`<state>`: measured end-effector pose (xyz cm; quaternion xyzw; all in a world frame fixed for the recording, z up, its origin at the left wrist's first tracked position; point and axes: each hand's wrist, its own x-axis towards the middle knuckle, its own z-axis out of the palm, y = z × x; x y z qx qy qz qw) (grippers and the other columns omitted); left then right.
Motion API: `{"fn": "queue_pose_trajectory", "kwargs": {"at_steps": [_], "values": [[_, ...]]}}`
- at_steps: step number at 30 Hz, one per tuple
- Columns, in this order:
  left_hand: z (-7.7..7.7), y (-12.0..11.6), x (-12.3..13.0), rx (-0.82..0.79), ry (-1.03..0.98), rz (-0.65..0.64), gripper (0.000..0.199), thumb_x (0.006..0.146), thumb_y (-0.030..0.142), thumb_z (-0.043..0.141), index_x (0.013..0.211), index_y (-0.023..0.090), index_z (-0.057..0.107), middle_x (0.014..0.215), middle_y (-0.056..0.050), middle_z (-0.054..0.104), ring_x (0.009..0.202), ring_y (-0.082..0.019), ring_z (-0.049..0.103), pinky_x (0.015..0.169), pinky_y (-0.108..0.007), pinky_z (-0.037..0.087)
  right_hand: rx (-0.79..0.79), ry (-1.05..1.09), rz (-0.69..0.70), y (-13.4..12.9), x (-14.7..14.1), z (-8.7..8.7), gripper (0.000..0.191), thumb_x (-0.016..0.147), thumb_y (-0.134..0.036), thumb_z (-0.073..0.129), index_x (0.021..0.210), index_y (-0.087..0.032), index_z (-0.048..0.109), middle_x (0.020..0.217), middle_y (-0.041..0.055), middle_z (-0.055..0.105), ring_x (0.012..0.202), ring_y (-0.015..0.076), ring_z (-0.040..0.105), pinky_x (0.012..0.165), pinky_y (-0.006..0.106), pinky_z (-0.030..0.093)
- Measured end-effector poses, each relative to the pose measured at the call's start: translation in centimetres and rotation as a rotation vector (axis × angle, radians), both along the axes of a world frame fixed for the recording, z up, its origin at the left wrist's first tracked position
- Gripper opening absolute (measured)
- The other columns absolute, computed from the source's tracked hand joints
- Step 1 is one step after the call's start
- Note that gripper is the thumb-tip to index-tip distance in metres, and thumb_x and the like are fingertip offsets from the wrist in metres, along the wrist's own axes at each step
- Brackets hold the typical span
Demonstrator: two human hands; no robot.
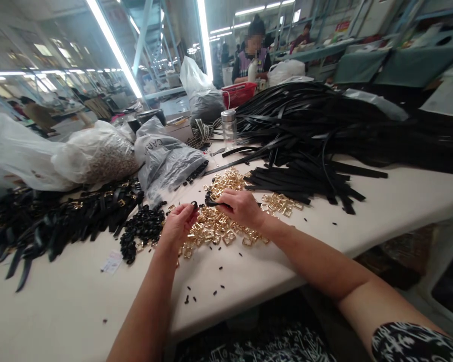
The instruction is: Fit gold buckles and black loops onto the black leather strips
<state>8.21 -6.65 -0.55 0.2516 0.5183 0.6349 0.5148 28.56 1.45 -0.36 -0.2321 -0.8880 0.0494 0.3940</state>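
Both of my hands are over a heap of gold buckles [211, 226] on the pale table. My left hand [181, 219] pinches a small black loop [194, 204] between thumb and fingertips. In my right hand [241, 207] is the end of a black strap [211, 203], pointing left toward the loop; the fingers cover much of it. A small gap seems to lie between loop and strap. Left of my left hand sits a pile of black loops [141, 229]. Black cut straps [290, 181] lie just beyond my right hand.
Finished-looking black straps with buckles [71, 211] cover the left side. Plastic bags [166, 156] and a glass jar [229, 129] stand behind. Long black strips [305, 115] are heaped at back right. Small black bits [221, 268] dot the table front. A person [252, 55] is across the table.
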Motion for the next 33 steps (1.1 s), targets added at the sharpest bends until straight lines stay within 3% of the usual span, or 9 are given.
{"fn": "queue_pose_trajectory", "kwargs": {"at_steps": [5, 14, 20, 23, 24, 28, 33], "values": [[-1.2, 0.2, 2.1, -0.001, -0.172, -0.045, 0.031, 0.054, 0.028, 0.087, 0.073, 0.014, 0.066, 0.072, -0.002, 0.069, 0.061, -0.008, 0.063, 0.062, -0.016, 0.053, -0.010, 0.028, 0.021, -0.2, -0.1, -0.1, 0.014, 0.090, -0.027, 0.055, 0.083, -0.019, 0.065, 0.075, 0.0003, 0.062, 0.066, 0.0104, 0.054, 0.059, 0.022, 0.034], [-0.9, -0.2, 2.9, -0.010, -0.235, -0.037, 0.034, 0.051, 0.025, 0.088, 0.075, 0.018, 0.066, 0.072, 0.002, 0.068, 0.059, -0.006, 0.063, 0.056, -0.013, 0.051, 0.006, -0.045, 0.058, -0.6, -0.5, -0.3, 0.022, 0.094, -0.030, 0.052, 0.078, -0.018, 0.062, 0.075, 0.0006, 0.062, 0.067, 0.0103, 0.054, 0.058, 0.023, 0.032], [-1.2, -0.4, 2.8, 0.037, 0.003, -0.143, 0.029, 0.057, 0.025, 0.085, 0.078, 0.016, 0.068, 0.076, -0.001, 0.070, 0.064, -0.008, 0.064, 0.066, -0.019, 0.053, 0.037, -0.154, 0.117, -0.5, -0.3, -0.2, 0.024, 0.096, -0.030, 0.048, 0.080, -0.019, 0.063, 0.075, 0.0004, 0.060, 0.065, 0.0106, 0.052, 0.056, 0.024, 0.030], [-1.3, -0.6, 2.9, 0.089, 0.163, -0.156, 0.026, 0.060, 0.027, 0.084, 0.079, 0.016, 0.068, 0.072, 0.000, 0.069, 0.062, -0.009, 0.062, 0.065, -0.021, 0.051, -0.050, -0.178, 0.171, -0.3, -0.2, -0.2, 0.015, 0.093, -0.028, 0.051, 0.089, -0.019, 0.062, 0.082, 0.0013, 0.064, 0.070, 0.0119, 0.056, 0.060, 0.023, 0.035], [-1.3, -0.7, 3.0, 0.103, 0.185, -0.145, 0.026, 0.061, 0.027, 0.083, 0.079, 0.016, 0.068, 0.072, 0.000, 0.069, 0.062, -0.009, 0.062, 0.064, -0.022, 0.050, -0.103, -0.171, 0.181, -0.4, -0.2, -0.2, 0.014, 0.093, -0.028, 0.052, 0.097, -0.019, 0.062, 0.085, 0.0016, 0.065, 0.072, 0.0125, 0.058, 0.062, 0.023, 0.037], [-1.5, -0.7, 3.6, 0.123, 0.202, -0.153, 0.026, 0.063, 0.028, 0.082, 0.080, 0.016, 0.067, 0.068, 0.000, 0.068, 0.059, -0.009, 0.060, 0.060, -0.022, 0.048, -0.283, -0.185, 0.165, -0.8, -0.1, 0.3, 0.037, 0.094, -0.032, 0.051, 0.128, -0.018, 0.049, 0.083, 0.0014, 0.069, 0.071, 0.0141, 0.061, 0.063, 0.024, 0.040], [-1.9, -0.5, 4.2, 0.097, 0.206, -0.131, 0.027, 0.059, 0.028, 0.083, 0.070, 0.016, 0.062, 0.060, 0.003, 0.063, 0.053, -0.008, 0.054, 0.053, -0.020, 0.043, -0.254, -0.207, 0.190, -0.9, -0.3, 0.1, 0.039, 0.091, -0.041, 0.056, 0.123, -0.020, 0.056, 0.099, 0.0059, 0.073, 0.081, 0.0168, 0.067, 0.067, 0.026, 0.045]]}}
